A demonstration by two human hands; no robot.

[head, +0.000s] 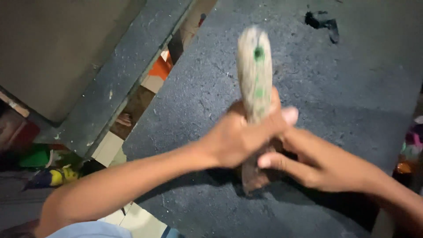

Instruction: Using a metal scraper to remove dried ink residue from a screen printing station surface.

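Standing right by them, starting at the far left: there's a heap of colourful clutter (48,169) down low, green, yellow and blue bits, too dim to say what they are. Above it sits a dusty grey slab (119,83) with a chipped edge, and in the gap next to it you can see pale floor tiles (110,147) plus something orange (159,68).

Then the main dark surface (335,97), rough and grainy like rubber or coarse felt, with a small torn black patch (321,22) near the top right.

Over it, the left hand (235,136) has its grip wrapped tight around a long stick-shaped thing (255,88). It's blurry, but it looks pale and rough up top with a couple of green spots, rounded at the tip, and turns darker brown toward the bottom end. It stands roughly upright, just above the surface, about mid-picture.

The right hand (317,163) comes in from the right, fingers (275,161) curled against the lower brown part just under the left hand. Grip looks closed on it, though the blur makes the exact hold hard to read.

Far right edge: some small colourful objects (412,145), pinkish and orange, cut off.
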